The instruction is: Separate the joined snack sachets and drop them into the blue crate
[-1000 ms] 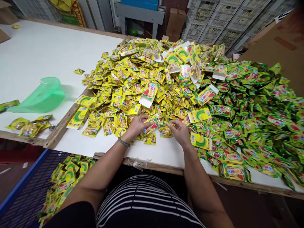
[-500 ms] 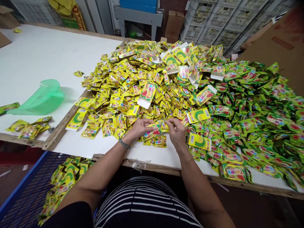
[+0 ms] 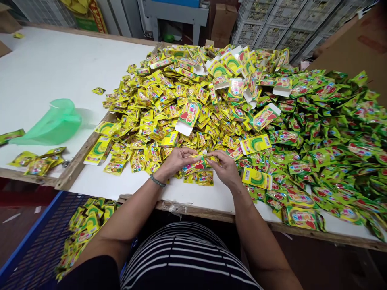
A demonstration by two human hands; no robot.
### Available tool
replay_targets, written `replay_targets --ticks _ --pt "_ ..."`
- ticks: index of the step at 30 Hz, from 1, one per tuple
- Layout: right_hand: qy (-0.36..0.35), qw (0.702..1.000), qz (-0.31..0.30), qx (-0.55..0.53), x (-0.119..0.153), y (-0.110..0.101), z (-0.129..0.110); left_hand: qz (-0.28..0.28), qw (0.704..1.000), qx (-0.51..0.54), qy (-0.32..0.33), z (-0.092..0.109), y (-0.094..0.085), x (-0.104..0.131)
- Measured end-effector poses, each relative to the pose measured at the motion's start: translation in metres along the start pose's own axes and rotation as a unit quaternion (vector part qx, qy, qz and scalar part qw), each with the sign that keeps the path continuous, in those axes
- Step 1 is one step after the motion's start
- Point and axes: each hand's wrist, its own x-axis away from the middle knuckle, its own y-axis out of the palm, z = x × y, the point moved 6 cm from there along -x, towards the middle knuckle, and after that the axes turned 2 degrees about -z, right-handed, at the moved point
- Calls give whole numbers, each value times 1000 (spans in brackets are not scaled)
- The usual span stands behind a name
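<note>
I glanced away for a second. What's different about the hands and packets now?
The right hand has moved slightly left, in close to the end of the printed box held by the left hand. Below it, one yellow packet has shifted left and nearer the camera. The left hand still holds the box; the green scoop and big heap look unchanged.

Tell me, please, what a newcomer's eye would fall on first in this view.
Probably the big heap on the white table: yellow packets in the middle, green packets on the right. At its near edge, the left hand holds a small printed carton, with the right hand at the carton's right end. The translucent green scoop stands out on the table's left side.
</note>
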Motion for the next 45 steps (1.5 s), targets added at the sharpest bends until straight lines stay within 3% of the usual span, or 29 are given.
replay_targets --ticks 6,15,20,24,30,33,38,42,45 --pt "54 998 11 3 0 4 5 -47 996 -72 8 -6 8 -3" --pt "166 981 54 -85 3 4 31 -29 994 -102 37 -3 8 -4" --pt "158 987 22 -34 4 5 27 -19 994 -104 20 -5 9 -4" --pt "133 983 -42 -121 4 8 21 -22 999 -19 -16 -12 11 -5" --pt "99 982 87 -134 1 0 17 14 994 103 -39 -13 9 -5" --pt "96 984 60 -134 0 8 15 24 991 120 -51 -15 9 -5" --pt "111 971 123 -171 3 4 19 34 991 126 -43 -14 9 -5" --pt "123 972 87 -179 3 11 19 32 993 112 -35 -12 9 -5" --pt "130 966 102 -199 4 12 16 32 993 110 -31 -11 10 -5"
